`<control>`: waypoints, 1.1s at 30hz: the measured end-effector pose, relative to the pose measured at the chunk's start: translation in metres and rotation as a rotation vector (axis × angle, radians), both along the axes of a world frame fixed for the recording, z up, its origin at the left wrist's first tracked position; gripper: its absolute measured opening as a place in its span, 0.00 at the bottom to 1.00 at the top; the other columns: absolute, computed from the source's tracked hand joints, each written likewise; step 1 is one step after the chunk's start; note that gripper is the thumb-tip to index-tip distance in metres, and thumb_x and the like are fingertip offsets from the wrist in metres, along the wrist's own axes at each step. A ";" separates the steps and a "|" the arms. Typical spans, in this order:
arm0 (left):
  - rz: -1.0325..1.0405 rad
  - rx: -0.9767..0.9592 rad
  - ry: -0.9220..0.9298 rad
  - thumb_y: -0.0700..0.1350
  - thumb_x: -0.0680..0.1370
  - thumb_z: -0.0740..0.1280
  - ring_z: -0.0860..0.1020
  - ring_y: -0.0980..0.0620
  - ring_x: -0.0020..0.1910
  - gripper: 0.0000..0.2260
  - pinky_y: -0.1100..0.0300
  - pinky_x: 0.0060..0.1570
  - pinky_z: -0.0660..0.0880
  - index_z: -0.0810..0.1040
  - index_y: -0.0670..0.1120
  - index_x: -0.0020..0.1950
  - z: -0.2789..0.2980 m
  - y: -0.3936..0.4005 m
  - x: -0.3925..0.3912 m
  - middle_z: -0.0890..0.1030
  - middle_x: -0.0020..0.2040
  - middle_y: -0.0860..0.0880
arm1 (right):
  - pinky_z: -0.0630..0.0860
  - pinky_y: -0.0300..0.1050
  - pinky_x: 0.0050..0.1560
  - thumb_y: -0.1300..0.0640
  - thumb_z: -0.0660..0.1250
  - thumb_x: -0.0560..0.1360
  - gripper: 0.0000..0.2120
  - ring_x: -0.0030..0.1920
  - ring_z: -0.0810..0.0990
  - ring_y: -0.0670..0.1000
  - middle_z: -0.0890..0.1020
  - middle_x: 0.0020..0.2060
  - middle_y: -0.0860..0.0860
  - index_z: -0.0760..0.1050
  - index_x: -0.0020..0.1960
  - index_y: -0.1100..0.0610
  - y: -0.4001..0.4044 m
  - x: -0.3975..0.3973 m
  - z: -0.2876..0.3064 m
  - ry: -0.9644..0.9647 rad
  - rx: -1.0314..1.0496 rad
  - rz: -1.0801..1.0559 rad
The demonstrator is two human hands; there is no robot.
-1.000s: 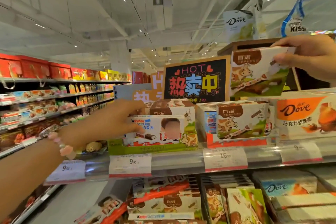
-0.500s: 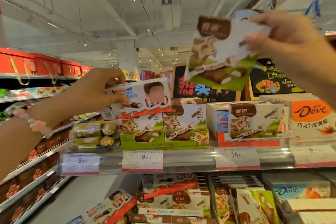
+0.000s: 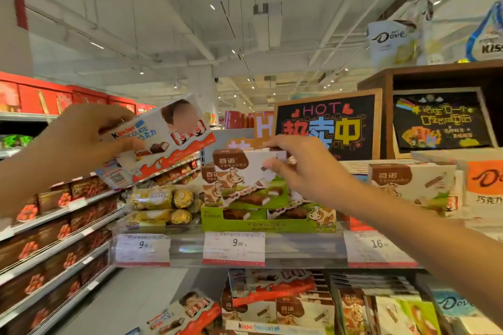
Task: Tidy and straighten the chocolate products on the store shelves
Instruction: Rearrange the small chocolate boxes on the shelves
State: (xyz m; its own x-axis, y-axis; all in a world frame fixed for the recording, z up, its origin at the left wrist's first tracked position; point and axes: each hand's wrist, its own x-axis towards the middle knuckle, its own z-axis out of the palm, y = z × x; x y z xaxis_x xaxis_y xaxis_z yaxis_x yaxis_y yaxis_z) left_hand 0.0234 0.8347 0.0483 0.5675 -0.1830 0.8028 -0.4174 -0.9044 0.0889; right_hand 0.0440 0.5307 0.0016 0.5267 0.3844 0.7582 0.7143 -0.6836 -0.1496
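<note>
Both hands are full: right hand (image 3: 307,168) pinches the cow box (image 3: 245,179), best slid upright into the green tray (image 3: 268,223); left hand (image 3: 81,139) grips the Kinder box (image 3: 166,139).

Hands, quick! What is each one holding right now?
Left hand: grips the Kinder chocolate box, lifted off the shelf.
Right hand: pinches the cow chocolate box over the green display tray.
</note>
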 end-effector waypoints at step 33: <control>-0.493 -0.107 0.161 0.51 0.63 0.74 0.81 0.63 0.34 0.10 0.72 0.31 0.76 0.81 0.63 0.41 0.025 -0.135 -0.006 0.82 0.35 0.65 | 0.76 0.45 0.57 0.59 0.73 0.69 0.37 0.56 0.78 0.48 0.76 0.61 0.53 0.58 0.72 0.52 -0.069 -0.026 0.049 0.303 0.362 0.331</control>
State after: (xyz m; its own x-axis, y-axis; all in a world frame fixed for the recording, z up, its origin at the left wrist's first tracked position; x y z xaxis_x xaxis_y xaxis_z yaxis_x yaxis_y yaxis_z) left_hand 0.0173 0.6997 0.0732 0.5524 -0.3815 0.7412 -0.7644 -0.5866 0.2677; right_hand 0.0179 0.4614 0.0509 0.6364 0.3099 0.7064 0.7705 -0.2976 -0.5636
